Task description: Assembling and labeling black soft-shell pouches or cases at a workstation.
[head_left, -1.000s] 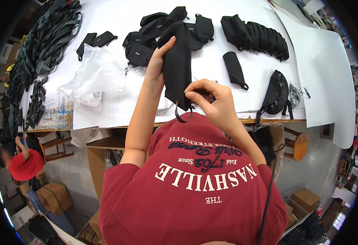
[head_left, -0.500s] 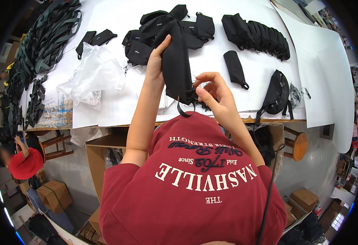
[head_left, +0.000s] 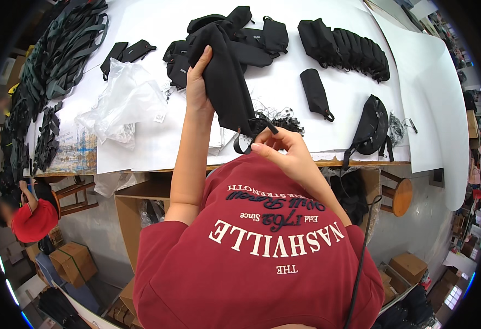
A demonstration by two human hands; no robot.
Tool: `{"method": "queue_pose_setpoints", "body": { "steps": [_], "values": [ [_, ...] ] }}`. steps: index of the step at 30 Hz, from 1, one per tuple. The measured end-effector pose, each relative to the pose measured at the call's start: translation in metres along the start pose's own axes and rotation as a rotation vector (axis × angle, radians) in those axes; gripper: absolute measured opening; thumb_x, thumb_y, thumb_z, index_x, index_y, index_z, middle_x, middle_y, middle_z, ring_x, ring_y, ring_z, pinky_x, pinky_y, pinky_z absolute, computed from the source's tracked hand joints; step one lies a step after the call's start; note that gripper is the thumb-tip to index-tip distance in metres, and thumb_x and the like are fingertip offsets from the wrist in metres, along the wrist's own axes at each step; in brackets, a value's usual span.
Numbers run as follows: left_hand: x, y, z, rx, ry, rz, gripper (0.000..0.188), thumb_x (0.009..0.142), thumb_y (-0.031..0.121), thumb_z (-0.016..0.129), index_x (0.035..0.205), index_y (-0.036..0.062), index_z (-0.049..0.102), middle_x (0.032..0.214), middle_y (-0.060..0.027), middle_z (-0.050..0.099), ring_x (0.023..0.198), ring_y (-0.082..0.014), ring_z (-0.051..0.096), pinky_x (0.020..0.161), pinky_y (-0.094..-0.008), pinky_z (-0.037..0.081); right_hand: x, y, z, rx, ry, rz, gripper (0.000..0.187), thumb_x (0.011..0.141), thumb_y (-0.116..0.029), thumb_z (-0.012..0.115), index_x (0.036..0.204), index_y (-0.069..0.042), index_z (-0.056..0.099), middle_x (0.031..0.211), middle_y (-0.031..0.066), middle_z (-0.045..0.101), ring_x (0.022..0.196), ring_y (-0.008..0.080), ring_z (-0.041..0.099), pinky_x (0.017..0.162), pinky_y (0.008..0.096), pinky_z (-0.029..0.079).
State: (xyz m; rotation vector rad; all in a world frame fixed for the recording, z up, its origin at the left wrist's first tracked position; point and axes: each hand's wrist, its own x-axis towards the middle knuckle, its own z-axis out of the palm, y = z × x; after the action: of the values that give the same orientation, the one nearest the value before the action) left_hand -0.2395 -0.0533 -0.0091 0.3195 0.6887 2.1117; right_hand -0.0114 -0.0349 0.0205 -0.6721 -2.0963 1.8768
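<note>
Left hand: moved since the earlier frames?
Yes, to the left. The left hand is now nearer the translucent plastic bag, which lies where it did.

The pouch (head_left: 225, 82) is matt cloth, smooth-faced; the straps (head_left: 67, 52) look like dull woven webbing. Thin, clear plastic makes the bag (head_left: 121, 98) — crinkled and glossy. The sheet (head_left: 440, 109) is smooth paper, the stool (head_left: 400, 197) wood, the box (head_left: 75, 264) matt cardboard — the shirt (head_left: 262, 274) matt cloth.

White tabletop (head_left: 152, 22): bright, nearly washed out!
Black pouch (head_left: 224, 77): folds sinking into darkness.
Light strips (head_left: 12, 292): glaring, lower left.
Rim: bending, blackening.
</note>
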Motion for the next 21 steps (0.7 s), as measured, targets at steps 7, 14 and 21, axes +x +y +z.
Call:
{"method": "queue_pose_setpoints", "body": {
  "steps": [7,14,21],
  "values": [
    [-0.004,0.002,-0.004,-0.034,0.075,-0.018,0.023,0.088,0.02,0.064,0.102,0.0018,0.063,0.087,-0.0089,0.067,0.071,-0.018,0.067,0.061,-0.0286,0.057,0.005,0.0,-0.013,-0.117,0.263,-0.165,0.037,0.083,-0.025,0.069,0.112,-0.006,0.058,0.087,0.0044,0.061,0.069,0.0089,0.053,0.058,0.0226,0.041],
    [-0.005,-0.011,-0.001,0.013,0.112,-0.049,0.026,0.09,0.026,0.059,0.099,0.0017,0.064,0.085,-0.0102,0.068,0.068,-0.0184,0.067,0.058,-0.028,0.057,0.013,-0.017,-0.011,-0.36,0.242,-0.404,0.017,0.076,-0.004,0.07,0.092,-0.006,0.065,0.077,0.0024,0.057,0.064,0.0111,0.052,0.055,0.0232,0.039],
    [-0.003,-0.013,-0.004,0.005,0.091,-0.106,0.023,0.087,0.018,0.064,0.105,0.0026,0.062,0.09,-0.0076,0.066,0.075,-0.0173,0.066,0.063,-0.0288,0.056,0.014,-0.018,-0.013,-0.377,0.171,-0.438,0.013,0.074,0.004,0.067,0.085,-0.001,0.063,0.073,0.0044,0.055,0.06,0.0123,0.048,0.055,0.0248,0.039]
  ]
}}
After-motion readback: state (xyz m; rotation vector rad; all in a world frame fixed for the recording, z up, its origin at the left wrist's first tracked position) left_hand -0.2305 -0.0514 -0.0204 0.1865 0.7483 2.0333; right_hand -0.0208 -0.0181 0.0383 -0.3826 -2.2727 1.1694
